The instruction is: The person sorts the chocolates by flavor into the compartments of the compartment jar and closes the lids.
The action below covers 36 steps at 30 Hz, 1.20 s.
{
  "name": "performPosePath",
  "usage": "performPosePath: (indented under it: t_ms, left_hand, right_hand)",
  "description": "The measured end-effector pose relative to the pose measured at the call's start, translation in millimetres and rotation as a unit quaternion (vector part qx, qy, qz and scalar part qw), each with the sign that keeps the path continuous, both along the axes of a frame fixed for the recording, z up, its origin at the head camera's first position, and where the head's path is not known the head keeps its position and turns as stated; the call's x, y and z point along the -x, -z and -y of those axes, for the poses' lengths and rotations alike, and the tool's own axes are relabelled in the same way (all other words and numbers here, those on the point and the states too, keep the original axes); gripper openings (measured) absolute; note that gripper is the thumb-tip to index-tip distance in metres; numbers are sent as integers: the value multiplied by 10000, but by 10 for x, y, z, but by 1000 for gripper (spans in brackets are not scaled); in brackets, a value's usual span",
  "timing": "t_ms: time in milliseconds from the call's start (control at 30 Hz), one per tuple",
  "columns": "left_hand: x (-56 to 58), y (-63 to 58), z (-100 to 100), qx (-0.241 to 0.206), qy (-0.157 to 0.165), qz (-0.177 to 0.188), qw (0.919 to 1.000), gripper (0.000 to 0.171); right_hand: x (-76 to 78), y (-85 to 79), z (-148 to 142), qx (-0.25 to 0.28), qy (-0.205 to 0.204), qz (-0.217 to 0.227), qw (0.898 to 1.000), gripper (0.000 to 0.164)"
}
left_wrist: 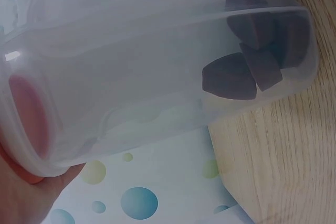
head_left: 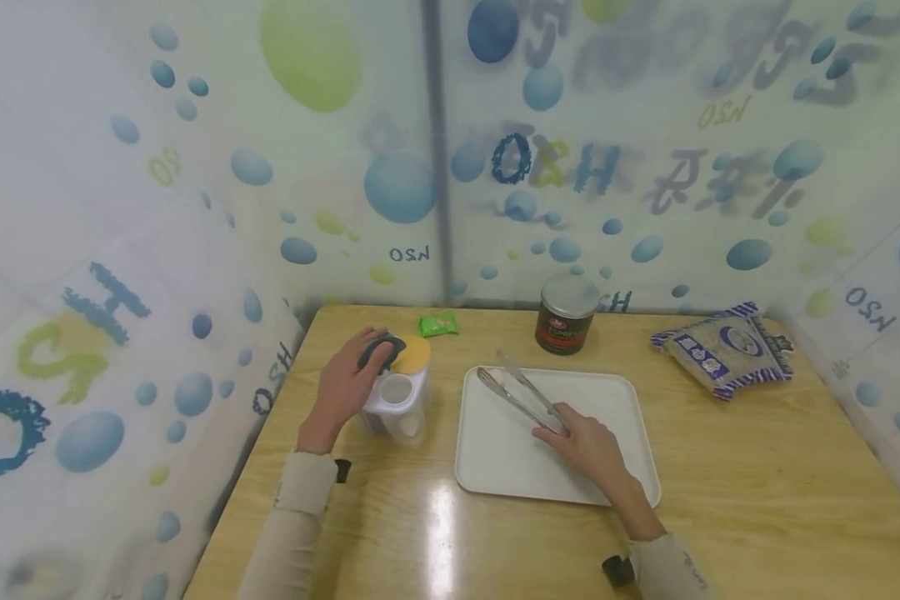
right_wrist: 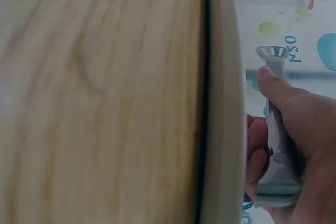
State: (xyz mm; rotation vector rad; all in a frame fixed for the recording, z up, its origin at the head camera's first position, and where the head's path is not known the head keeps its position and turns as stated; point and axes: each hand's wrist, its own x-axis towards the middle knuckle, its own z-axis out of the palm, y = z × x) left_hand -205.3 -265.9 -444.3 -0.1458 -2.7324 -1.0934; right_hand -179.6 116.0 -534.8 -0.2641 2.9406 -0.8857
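My left hand (head_left: pixel 345 379) reaches over the top of a translucent plastic container (head_left: pixel 397 421), its fingers curled round a dark blue piece (head_left: pixel 394 346) there. Beside that piece the container's top is orange (head_left: pixel 414 357), with a round white part in front. Several dark chunks (left_wrist: pixel 229 76) lie at the container's bottom in the left wrist view. My right hand (head_left: pixel 585 446) grips metal tongs (head_left: pixel 523 402) above a white tray (head_left: pixel 607 404). The tongs' arms stand apart, tips pointing away near the tray's far left corner. In the right wrist view, thumb and fingers wrap the tongs' handle (right_wrist: pixel 278 156).
At the back of the wooden table (head_left: pixel 720 467) are a small green packet (head_left: pixel 438 323) and a dark tin with a silvery lid (head_left: pixel 566 315). A blue-and-white patterned bag (head_left: pixel 727 350) lies at the back right. Bubble-printed curtains (head_left: pixel 401 187) hang close behind and beside the table.
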Motion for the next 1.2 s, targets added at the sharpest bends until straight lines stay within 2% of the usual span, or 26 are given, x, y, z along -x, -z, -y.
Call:
performPosePath:
  t_ms: [167, 367, 700, 900, 1033, 1200]
  left_hand:
    - [-4, 7, -3, 14, -3, -37, 10000, 57]
    - [-3, 4, -10, 15, 14, -27, 10000, 57]
    - [-6, 16, -9, 43, 11, -6, 10000, 57]
    - [-8, 7, -6, 37, 12, 12, 10000, 58]
    - [-8, 6, -2, 26, 0, 38, 10000, 58]
    - [-10, 3, 0, 27, -21, 28, 10000, 58]
  right_hand:
    - [14, -4, -14, -347, -9, 174, 9992, 52]
    - [43, -5, -21, -512, -80, 244, 9984, 50]
    - [26, -31, -30, -396, -74, 413, 9983, 49]
    - [16, -64, -37, -42, -74, 208, 9997, 53]
    - [-16, -186, 17, 336, -151, 223, 9991, 56]
    - [-134, -468, 189, 689, -423, -11, 9967, 52]
